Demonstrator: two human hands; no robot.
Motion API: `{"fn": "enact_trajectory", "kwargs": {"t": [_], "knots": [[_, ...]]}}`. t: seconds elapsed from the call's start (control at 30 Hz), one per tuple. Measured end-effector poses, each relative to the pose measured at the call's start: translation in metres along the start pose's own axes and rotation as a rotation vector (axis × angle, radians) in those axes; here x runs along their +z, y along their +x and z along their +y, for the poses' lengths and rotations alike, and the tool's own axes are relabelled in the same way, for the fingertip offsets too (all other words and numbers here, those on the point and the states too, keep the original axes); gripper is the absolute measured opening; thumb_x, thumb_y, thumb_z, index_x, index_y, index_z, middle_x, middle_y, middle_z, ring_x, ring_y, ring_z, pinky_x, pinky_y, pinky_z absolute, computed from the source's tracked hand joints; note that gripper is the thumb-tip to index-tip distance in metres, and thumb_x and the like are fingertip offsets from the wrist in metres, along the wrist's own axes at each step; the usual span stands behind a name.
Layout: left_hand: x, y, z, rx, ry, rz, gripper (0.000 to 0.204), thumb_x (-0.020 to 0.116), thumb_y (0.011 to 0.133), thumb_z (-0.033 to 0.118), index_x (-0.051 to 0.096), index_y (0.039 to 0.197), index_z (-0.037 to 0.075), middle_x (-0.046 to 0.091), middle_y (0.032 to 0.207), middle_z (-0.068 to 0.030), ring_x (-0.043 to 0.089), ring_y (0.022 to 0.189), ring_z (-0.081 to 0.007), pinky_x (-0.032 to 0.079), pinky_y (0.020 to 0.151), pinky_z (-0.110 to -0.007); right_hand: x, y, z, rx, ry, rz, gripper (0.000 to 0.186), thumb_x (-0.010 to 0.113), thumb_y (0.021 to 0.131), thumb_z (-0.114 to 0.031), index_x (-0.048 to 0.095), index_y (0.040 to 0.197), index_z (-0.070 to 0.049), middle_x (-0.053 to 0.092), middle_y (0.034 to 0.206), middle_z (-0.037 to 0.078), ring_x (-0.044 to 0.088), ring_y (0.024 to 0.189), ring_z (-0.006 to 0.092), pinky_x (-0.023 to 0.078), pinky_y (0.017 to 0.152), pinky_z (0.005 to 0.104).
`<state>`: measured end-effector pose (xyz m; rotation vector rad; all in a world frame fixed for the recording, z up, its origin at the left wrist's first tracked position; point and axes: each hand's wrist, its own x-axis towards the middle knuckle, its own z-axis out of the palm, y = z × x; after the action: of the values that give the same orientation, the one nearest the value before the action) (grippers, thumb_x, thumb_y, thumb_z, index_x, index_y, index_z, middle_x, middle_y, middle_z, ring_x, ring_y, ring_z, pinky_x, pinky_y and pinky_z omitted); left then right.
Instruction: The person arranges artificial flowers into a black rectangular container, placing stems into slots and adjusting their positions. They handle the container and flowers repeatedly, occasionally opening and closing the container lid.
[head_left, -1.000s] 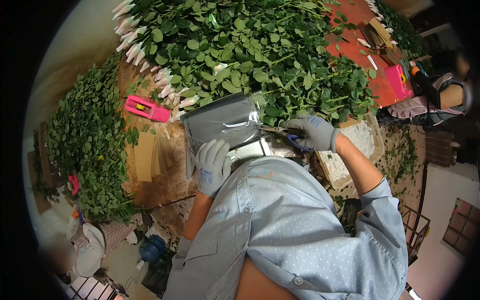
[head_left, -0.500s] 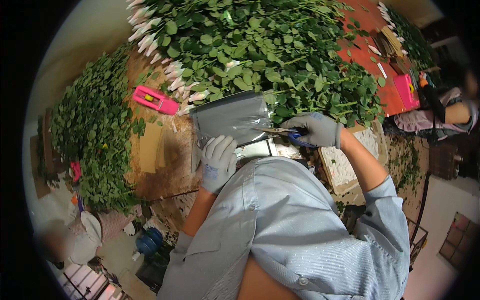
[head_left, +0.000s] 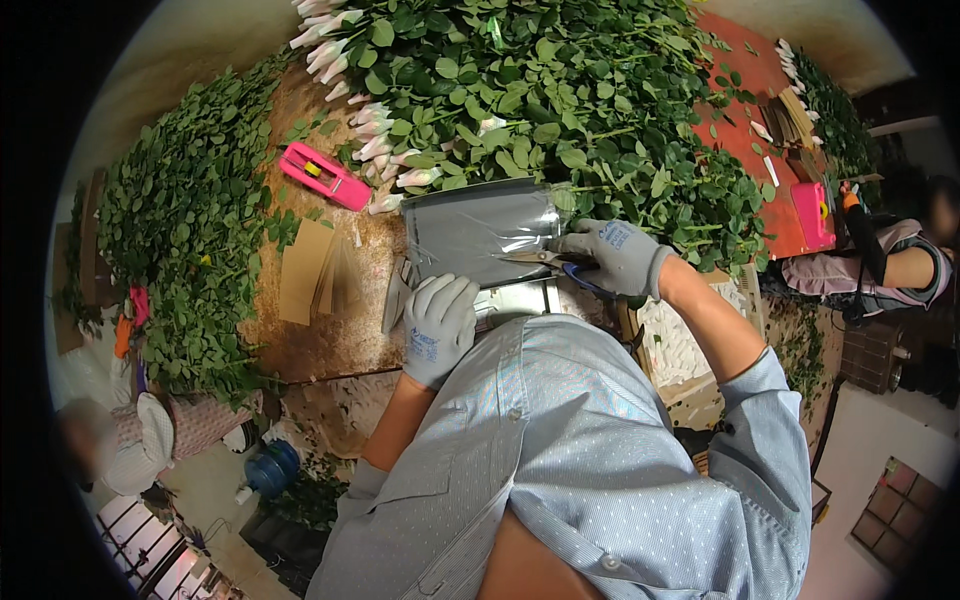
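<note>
A grey plastic sleeve [head_left: 478,230] lies flat on the brown worktable [head_left: 330,340] in front of me. My right hand [head_left: 612,257], in a grey glove, holds scissors [head_left: 545,260] with blue handles, blades pointing left against the sleeve's lower right edge. My left hand [head_left: 438,325], also gloved, presses down at the sleeve's near edge. A big heap of leafy rose stems [head_left: 560,110] with pale wrapped buds [head_left: 375,150] lies just beyond the sleeve.
A pink stapler-like tool [head_left: 324,175] lies left of the sleeve, with brown card strips [head_left: 306,270] nearer. More foliage [head_left: 175,230] hangs at the left. Another person [head_left: 880,265] sits at the right by a red table [head_left: 770,120] with a pink tool [head_left: 808,212].
The view has shifted slightly. My right hand with the scissors stays at the sleeve's right edge, and my left hand stays on its near edge.
</note>
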<state>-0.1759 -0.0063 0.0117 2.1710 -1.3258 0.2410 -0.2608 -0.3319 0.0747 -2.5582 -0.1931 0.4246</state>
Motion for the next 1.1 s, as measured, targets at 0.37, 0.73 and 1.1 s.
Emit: {"fn": "enact_trajectory", "kwargs": {"t": [0.37, 0.73, 1.1], "knots": [[0.003, -0.002, -0.001, 0.000, -0.040, 0.056, 0.031, 0.067, 0.087, 0.015, 0.072, 0.117, 0.007, 0.067, 0.121, -0.0090, 0.059, 0.118, -0.0294, 0.045, 0.104, -0.047, 0.004, 0.034, 0.003, -0.197, 0.269, 0.036, 0.041, 0.072, 0.087, -0.007, 0.069, 0.128, -0.011, 0.069, 0.122, 0.017, 0.066, 0.109, 0.0402, 0.053, 0.096, 0.0435], [-0.032, 0.016, -0.010, -0.102, -0.054, -0.024, 0.035, 0.070, 0.087, 0.015, 0.069, 0.120, 0.003, 0.067, 0.125, -0.0128, 0.059, 0.119, -0.0338, 0.045, 0.104, -0.048, -0.045, 0.024, -0.024, 0.008, 0.886, 0.702, 0.046, 0.070, 0.096, -0.008, 0.060, 0.140, -0.004, 0.069, 0.106, 0.002, 0.062, 0.095, 0.0076, 0.052, 0.085, 0.0235], [-0.017, 0.083, -0.034, 0.171, 0.211, -0.391, 0.048, 0.066, 0.091, 0.027, 0.061, 0.132, 0.003, 0.059, 0.134, -0.0191, 0.051, 0.128, -0.0414, 0.038, 0.110, -0.054, 0.072, -0.157, 0.081, 0.674, 0.928, 1.434, 0.040, 0.063, 0.101, -0.017, 0.060, 0.135, 0.005, 0.067, 0.096, 0.002, 0.061, 0.082, 0.0080, 0.051, 0.073, 0.0247]]}}
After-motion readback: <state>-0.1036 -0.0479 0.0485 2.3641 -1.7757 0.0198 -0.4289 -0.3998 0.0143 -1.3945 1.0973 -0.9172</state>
